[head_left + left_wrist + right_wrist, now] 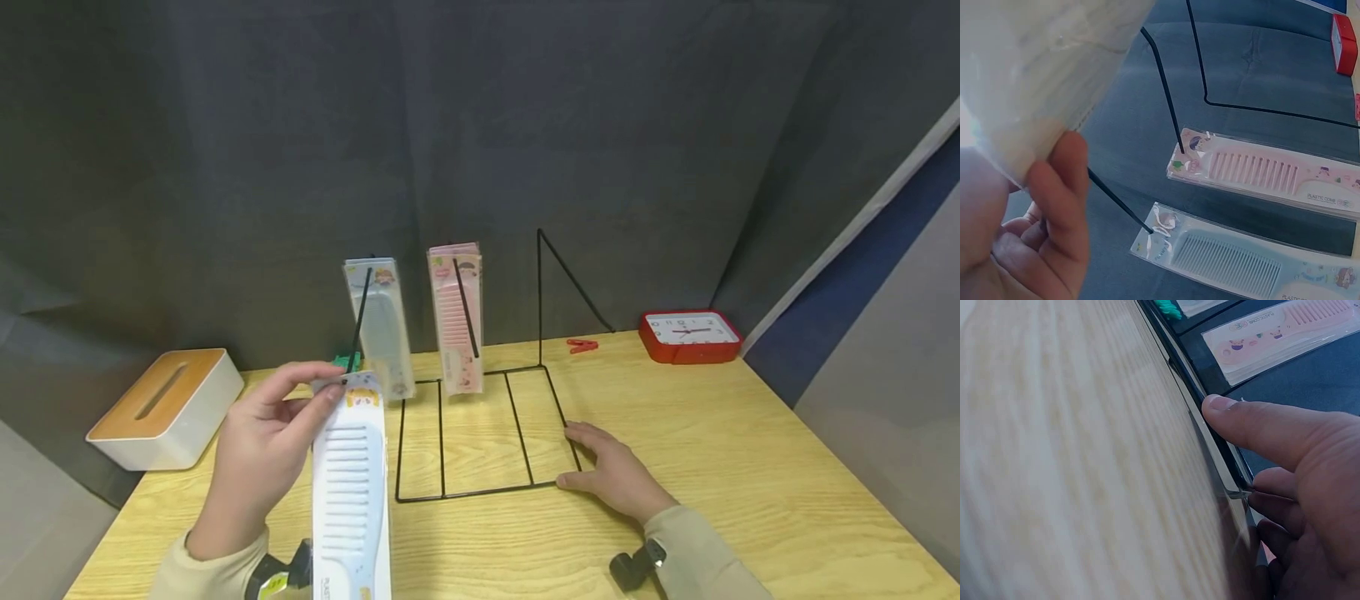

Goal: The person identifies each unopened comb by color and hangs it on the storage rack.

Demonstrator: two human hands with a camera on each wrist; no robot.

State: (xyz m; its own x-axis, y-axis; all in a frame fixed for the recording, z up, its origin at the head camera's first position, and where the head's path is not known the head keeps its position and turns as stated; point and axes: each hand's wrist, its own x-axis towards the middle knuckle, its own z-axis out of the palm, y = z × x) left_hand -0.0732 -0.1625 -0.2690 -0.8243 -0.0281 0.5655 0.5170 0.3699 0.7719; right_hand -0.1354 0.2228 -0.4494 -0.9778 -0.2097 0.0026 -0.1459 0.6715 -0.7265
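**A:** What's on the left side of the table?

**B:** A white tissue box (167, 407) with a wooden lid sits at the far left. Next to it, the left hand (266, 442) pinches the top of a packaged white comb (351, 492) between thumb and fingers — the pack hangs down toward the near edge, just left of the black wire rack (480, 433).

**A:** And the rack?

**B:** Its flat base lies on the wooden table (750, 467), with thin prongs rising at the back. A pale blue packaged comb (381, 327) hangs on the left prong and a pink packaged comb (456, 325) on the next one.

**A:** Right hand?

**B:** The right hand (609, 467) rests flat on the table, fingers relaxed, holding nothing — fingertips touching the rack's front right corner. Farther right at the back there's a small red clip (582, 344), then a red clock (690, 335).
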